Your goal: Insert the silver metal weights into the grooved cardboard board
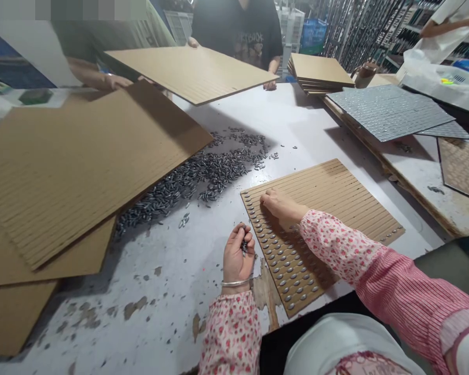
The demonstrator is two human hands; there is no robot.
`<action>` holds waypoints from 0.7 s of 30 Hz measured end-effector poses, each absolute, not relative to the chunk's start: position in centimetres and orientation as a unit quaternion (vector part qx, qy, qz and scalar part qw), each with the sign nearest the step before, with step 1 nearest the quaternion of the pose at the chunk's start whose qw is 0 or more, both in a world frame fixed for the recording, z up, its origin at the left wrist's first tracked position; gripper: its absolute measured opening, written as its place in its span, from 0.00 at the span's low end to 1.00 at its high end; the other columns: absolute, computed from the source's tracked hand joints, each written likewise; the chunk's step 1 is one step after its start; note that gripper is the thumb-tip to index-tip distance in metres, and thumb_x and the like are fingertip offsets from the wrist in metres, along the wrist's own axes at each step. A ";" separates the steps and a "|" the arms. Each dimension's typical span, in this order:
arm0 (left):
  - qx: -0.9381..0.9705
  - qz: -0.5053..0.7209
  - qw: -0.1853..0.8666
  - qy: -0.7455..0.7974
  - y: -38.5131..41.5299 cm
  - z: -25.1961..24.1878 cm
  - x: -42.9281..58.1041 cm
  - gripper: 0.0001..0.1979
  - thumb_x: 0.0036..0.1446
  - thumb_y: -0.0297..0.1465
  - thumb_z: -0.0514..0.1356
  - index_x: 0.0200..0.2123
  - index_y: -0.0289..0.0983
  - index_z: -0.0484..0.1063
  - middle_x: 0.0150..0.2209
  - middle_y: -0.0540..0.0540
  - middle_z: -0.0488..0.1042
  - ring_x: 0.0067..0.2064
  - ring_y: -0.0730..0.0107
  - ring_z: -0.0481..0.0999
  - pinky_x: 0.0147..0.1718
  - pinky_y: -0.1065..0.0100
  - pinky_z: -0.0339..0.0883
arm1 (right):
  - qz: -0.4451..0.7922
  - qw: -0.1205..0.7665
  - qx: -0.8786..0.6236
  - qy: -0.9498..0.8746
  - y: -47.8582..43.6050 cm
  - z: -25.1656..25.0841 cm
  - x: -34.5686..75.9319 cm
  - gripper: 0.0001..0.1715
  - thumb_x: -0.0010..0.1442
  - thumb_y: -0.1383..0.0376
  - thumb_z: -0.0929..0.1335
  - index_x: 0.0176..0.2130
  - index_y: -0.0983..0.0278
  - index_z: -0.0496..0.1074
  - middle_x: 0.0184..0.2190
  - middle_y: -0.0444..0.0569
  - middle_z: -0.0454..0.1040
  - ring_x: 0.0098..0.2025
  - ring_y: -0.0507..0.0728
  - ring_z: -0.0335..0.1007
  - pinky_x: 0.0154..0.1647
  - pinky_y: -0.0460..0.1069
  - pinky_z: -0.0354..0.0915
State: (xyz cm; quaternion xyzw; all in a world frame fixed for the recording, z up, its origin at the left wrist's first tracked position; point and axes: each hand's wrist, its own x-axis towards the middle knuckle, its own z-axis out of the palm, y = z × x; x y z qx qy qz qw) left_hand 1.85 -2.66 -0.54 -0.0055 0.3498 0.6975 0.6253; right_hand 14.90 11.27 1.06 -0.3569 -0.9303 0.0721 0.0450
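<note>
- Bare hands busy at the bench: the left hand point(238, 260) curls its fingers around several gray oval pieces point(244, 246), just beside a grooved board point(336, 190); the right hand point(284, 207) reaches over that board, fingers bent and tips down near its left corner, though whether they pinch a piece cannot be told.
- A white table point(160, 307), worn and chipped in the foreground, spans much of the view.
- Large brown boards point(82, 151) overlap at left, the uppermost marked with grooves near its edge.
- Across the table, a person in a dark T-shirt point(236, 34) holds a pale board point(195, 73) with both hands, raised above the tabletop.
- Flat before the worker lies the grooved board, gray ovals lined up along its left side, with a few more near its right corner.
- A loose heap point(226, 169) of similar pieces spreads between the brown boards and the grooved one.
- A silvery bangle point(235, 284) circles the left wrist.
- A small cluster point(184, 221) of pieces lies between heap and left hand.
</note>
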 end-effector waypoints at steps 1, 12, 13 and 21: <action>-0.006 0.698 0.625 0.350 -2.7 -0.5 1.8 0.07 0.48 0.24 0.63 0.33 0.33 0.73 0.30 0.47 0.70 0.25 0.83 0.64 0.20 0.81 0.60 | 0.057 0.030 -0.350 -0.935 11.3 1.1 15.1 0.09 0.59 0.71 0.62 0.36 0.69 0.71 0.33 0.57 0.71 0.37 0.58 0.64 0.37 0.49 0.58; -0.008 0.696 0.626 0.350 -2.7 -0.5 1.8 0.07 0.47 0.24 0.63 0.33 0.34 0.73 0.29 0.47 0.71 0.25 0.82 0.65 0.20 0.81 0.59 | 0.313 0.128 -0.404 -0.850 11.6 1.4 15.2 0.09 0.54 0.72 0.64 0.35 0.68 0.73 0.28 0.48 0.74 0.29 0.51 0.67 0.31 0.45 0.59; -0.007 0.697 0.626 0.350 -2.7 -0.6 1.8 0.07 0.47 0.24 0.63 0.33 0.34 0.73 0.29 0.47 0.71 0.25 0.82 0.65 0.20 0.81 0.60 | 0.356 0.145 -0.408 -0.828 11.5 1.2 15.1 0.08 0.54 0.71 0.65 0.35 0.68 0.73 0.27 0.47 0.74 0.28 0.50 0.66 0.29 0.44 0.59; -0.002 0.697 0.628 0.346 -2.8 -0.7 1.7 0.07 0.48 0.24 0.63 0.34 0.34 0.73 0.30 0.48 0.71 0.25 0.82 0.65 0.20 0.81 0.60 | 0.312 0.202 -0.415 -0.830 10.7 -0.4 14.0 0.06 0.52 0.68 0.68 0.32 0.66 0.75 0.29 0.46 0.74 0.33 0.51 0.66 0.40 0.47 0.59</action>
